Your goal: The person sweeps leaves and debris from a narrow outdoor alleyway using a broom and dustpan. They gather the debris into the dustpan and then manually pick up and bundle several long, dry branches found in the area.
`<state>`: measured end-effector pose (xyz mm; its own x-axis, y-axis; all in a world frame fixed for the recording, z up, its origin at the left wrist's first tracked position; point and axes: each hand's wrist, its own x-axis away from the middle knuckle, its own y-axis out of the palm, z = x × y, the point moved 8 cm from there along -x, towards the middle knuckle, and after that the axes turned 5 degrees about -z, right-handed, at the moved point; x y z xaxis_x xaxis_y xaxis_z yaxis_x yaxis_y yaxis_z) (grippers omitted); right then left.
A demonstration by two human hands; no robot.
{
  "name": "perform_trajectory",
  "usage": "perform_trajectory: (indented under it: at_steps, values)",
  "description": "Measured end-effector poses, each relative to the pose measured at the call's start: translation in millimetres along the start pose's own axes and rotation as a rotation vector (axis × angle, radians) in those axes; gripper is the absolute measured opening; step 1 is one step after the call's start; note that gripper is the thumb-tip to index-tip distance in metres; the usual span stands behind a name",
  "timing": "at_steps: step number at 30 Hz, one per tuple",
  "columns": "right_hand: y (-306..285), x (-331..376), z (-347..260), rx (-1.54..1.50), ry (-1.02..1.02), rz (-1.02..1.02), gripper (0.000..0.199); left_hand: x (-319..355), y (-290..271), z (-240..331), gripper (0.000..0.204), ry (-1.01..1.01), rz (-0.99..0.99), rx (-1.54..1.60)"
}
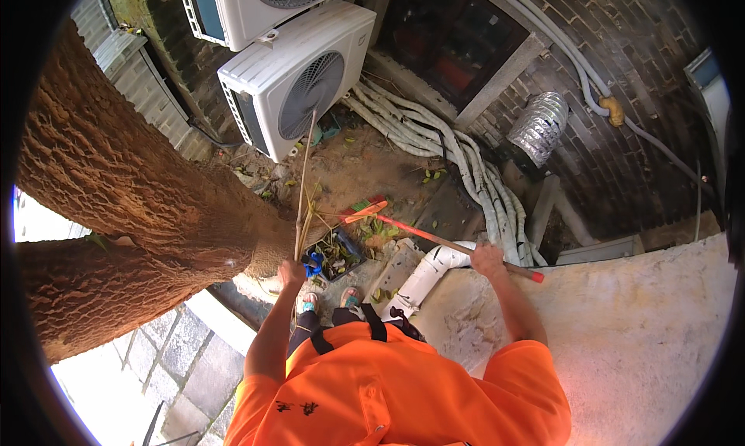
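Observation:
My right hand [487,260] is wrapped round the orange-red handle of a broom [434,237]. The handle slants down to the left, to an orange broom head [365,211] with red and green bristles among fallen leaves. My left hand [292,273] is closed round a long thin dry stalk [303,182] that reaches up past the lower air-conditioner unit. Beside that hand shows a short black grip with blue material [314,264]; whether the hand holds it too, I cannot tell. Below it stands a dark dustpan [338,253] with leaves inside.
A thick tree trunk [155,197] rises at my left. Ahead stand white air-conditioner units [303,77]. Wrapped pipes [458,159] run along the brick wall [621,65], near a foil duct [538,128]. A white pipe [425,279] and pale ledge [605,322] lie right.

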<state>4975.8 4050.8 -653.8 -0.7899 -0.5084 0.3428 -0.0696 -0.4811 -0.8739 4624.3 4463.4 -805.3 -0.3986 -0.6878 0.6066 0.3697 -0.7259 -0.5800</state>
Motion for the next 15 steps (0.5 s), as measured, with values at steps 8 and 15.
perform_trajectory:
  at_steps: [8,15]
  values:
    - [30.2,4.4,-22.3,-0.089,-0.153,-0.275,0.019,4.5,-5.3,23.2,0.040,0.234,0.038,-0.066]
    - [18.0,44.6,-77.2,-0.427,-0.107,-0.699,0.014,-13.6,16.4,26.1,0.027,0.186,-0.190,-0.006]
